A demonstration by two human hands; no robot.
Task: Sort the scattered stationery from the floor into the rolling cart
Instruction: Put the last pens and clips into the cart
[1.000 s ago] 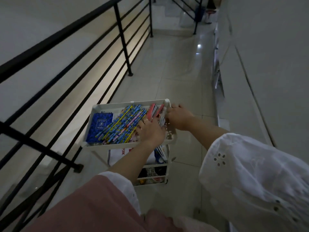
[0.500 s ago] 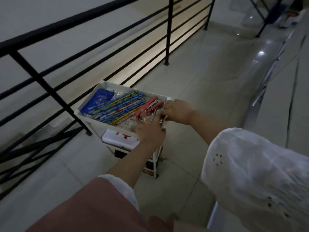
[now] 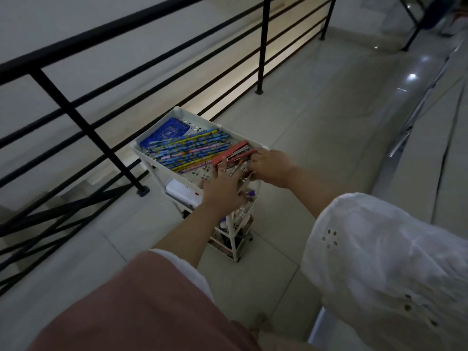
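Staplers (image 3: 235,154), red, in white plastic rolling cart (image 3: 182,113) | left grip (image 3: 222,191) released, flat, touching them | right grip (image 3: 272,169) curled, can't tell on what

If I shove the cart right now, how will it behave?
The cart would probably roll easily: it stands on small wheels on smooth tile. It looks tall and narrow, so a hard shove up top might tip it. The loose pencils would likely shift.

home landing, black railing (image 3: 157,79), tiled floor (image 3: 316,127)
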